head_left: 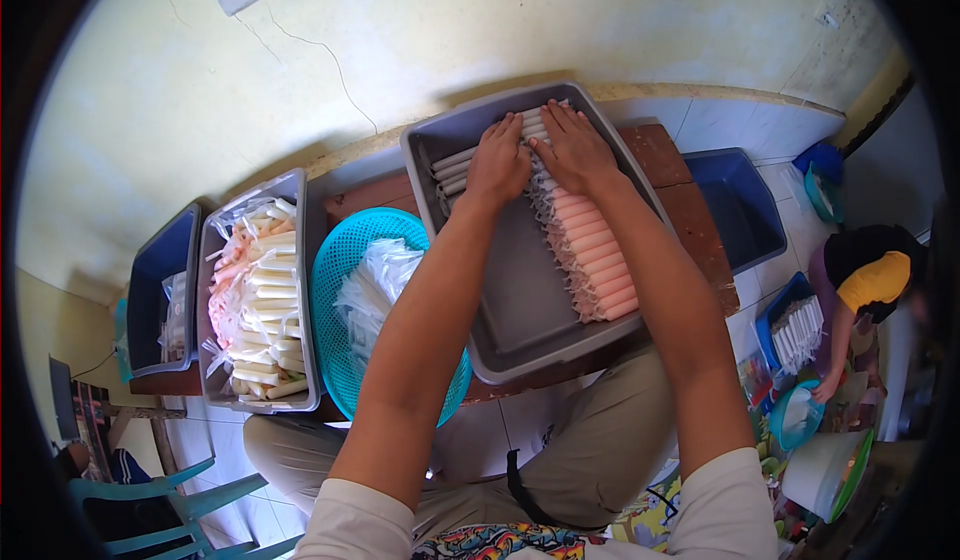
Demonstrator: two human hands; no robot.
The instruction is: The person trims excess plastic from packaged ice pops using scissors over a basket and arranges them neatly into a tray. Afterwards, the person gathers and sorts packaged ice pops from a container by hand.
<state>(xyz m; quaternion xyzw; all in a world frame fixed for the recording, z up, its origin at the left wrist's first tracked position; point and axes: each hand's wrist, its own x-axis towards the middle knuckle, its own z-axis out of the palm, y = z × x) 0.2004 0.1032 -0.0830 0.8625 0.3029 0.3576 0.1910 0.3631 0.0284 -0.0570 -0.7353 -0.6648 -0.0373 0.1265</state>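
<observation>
A grey tub [500,358] sits in front of me on a reddish-brown bench. Along its right side lies a neat stack of pink tubes [597,250] in clear wrappers, with twisted ends toward the middle. Whitish tubes [455,172] lie at the tub's back left and run under my hands. My left hand [500,163] rests on these, fingers extended forward. Beside it, my right hand [577,150] lies flat on the whitish tubes at the back, fingers stretched out. The tubes directly beneath both palms are hidden.
Left of the tub stand a turquoise basket [333,260] of clear plastic bags, a grey crate [309,310] of white and pink tubes, and a dark blue crate [160,260]. Another blue crate [735,210] is at right. A person [870,275] reaches to a small blue bowl [797,415].
</observation>
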